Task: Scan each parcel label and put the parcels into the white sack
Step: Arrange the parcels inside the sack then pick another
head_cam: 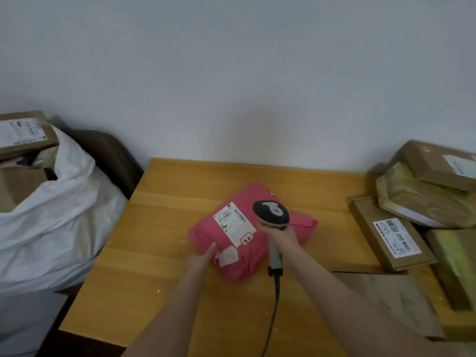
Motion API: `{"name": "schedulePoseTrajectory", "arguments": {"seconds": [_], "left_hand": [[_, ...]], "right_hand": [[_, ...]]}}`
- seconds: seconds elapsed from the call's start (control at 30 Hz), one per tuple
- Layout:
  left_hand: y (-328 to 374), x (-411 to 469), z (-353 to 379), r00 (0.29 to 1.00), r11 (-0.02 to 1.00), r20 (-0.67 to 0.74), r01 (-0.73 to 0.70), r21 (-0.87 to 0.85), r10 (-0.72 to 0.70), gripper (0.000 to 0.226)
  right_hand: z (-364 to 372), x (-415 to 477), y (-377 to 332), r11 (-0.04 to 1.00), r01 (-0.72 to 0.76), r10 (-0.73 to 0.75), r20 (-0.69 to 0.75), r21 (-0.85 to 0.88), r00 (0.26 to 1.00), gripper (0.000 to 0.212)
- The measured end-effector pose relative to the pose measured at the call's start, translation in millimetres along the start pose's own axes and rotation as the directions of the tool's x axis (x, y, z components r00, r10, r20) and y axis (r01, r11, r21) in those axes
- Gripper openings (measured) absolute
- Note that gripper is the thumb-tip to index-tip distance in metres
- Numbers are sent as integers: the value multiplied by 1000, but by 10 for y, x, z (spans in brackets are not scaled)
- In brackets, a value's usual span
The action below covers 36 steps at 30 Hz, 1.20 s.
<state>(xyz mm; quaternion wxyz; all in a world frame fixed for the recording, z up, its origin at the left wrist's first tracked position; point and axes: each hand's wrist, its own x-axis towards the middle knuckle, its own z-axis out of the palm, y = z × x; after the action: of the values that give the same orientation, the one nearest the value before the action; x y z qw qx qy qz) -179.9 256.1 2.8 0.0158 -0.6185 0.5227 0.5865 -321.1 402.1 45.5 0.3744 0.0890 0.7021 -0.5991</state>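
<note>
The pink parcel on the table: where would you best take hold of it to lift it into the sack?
Probably its near-left edge, from the left. The pink parcel lies flat and looks soft, so an edge pinch suits it; the left hand touches there, the right hand holds the scanner over its right side, and the white sack stands left.

One pink parcel (257, 256) flat at centre of the table (164, 253), white label (235, 224) face up, scanner (271, 212) over it. Off the table's left edge, white sack (64, 215) open, boxes (24, 134) inside; at its right edge, brown parcels (394, 238) piled.
</note>
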Motion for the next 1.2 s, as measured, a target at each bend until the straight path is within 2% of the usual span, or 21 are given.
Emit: {"name": "schedulePoseTrajectory", "arguments": {"seconds": [0.03, 0.07, 0.13, 0.17, 0.3, 0.43, 0.53, 0.67, 0.8, 0.83, 0.9, 0.97, 1.2], "left_hand": [[-23, 31, 74, 999, 998, 20, 40, -58, -38, 78], [-30, 64, 157, 998, 991, 27, 65, -118, -62, 79], [-9, 107, 305, 997, 978, 30, 82, -194, -77, 104], [-10, 160, 356, 997, 973, -2, 69, -220, -71, 105], [49, 244, 402, 991, 970, -128, 9, -243, -41, 59], [209, 201, 285, 984, 975, -164, -101, -200, 68, 37], [398, 94, 214, 986, 974, -108, -141, -178, 123, 36], [627, -135, 207, 972, 961, 22, -229, -156, 235, 17], [855, -381, 214, 937, 939, 124, -308, -151, 327, 19], [902, -433, 208, 928, 933, 141, -324, -159, 346, 16], [965, -522, 203, 906, 917, 168, -361, -171, 388, 10], [991, -593, 201, 894, 908, 178, -382, -174, 410, 10], [956, -660, 234, 886, 901, 187, -391, -189, 424, 15]], "right_hand": [[37, 40, 28, 1000, 8, -8, 2, -22, 1000, 33], [59, 82, 68, 999, 14, -14, 8, -47, 1000, 33], [87, 147, 134, 996, -1, 2, 8, -95, 1000, 34], [91, 172, 166, 994, -14, 15, 7, -104, 1000, 34], [72, 186, 242, 996, -54, 56, 22, -67, 998, 36], [-12, 58, 180, 999, -39, 39, 2, 37, 999, 31], [-107, -75, 65, 995, -10, 12, -13, 99, 1000, 28], [-207, -253, -101, 988, 36, -29, -46, 153, 999, 32], [-333, -502, -298, 972, 73, -57, -76, 225, 996, 41], [-378, -559, -332, 965, 84, -70, -62, 247, 996, 38], [-453, -719, -402, 957, 116, -109, -41, 266, 993, 21], [-496, -862, -432, 956, 153, -144, -53, 251, 988, 13], [-509, -1248, -415, 949, 231, -227, -42, 214, 973, 18]]}}
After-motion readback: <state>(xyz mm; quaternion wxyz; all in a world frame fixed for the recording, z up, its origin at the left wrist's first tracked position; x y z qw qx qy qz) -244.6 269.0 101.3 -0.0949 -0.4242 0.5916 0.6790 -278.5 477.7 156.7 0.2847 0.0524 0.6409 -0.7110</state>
